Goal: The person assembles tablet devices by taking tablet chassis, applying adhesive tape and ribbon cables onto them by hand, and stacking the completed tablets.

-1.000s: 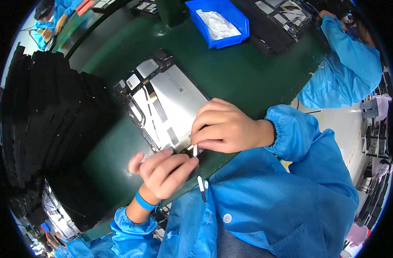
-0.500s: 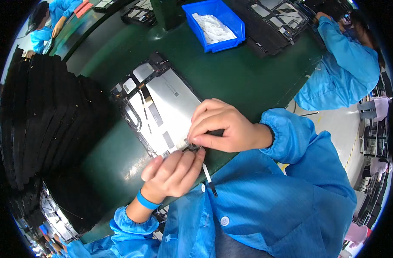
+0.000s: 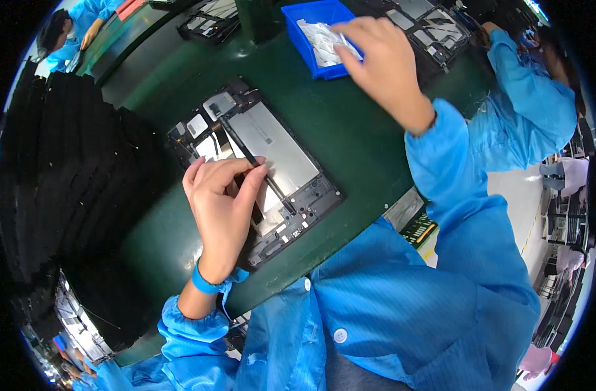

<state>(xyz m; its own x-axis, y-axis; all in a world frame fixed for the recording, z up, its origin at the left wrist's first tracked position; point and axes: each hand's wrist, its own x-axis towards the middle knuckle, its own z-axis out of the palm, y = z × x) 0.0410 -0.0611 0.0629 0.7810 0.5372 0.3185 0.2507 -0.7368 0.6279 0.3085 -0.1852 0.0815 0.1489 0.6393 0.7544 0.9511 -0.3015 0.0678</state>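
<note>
An opened tablet-like device [image 3: 278, 140] with a silver plate and black frame lies on the green table [image 3: 200, 65]. My left hand [image 3: 219, 202] pinches a dark flat strip [image 3: 242, 146], which lies slantwise over the device. A blue band circles my left wrist. My right hand [image 3: 382, 65] is raised at the blue bin [image 3: 301, 42], over its right part, with thumb and fingers apart. White slips [image 3: 320, 42] lie in the bin. Nothing shows between my right fingers.
Tall stacks of black panels [image 3: 70, 169] stand on the left. More opened devices lie at the back [image 3: 210, 23] and the upper right [image 3: 428, 29]. A person in blue [image 3: 526, 98] sits at the right; another person [image 3: 83, 29] is at the upper left.
My right hand has left the device's lower edge and moved up to the blue bin. My left hand has moved up over the device, where the dark strip now lies.
</note>
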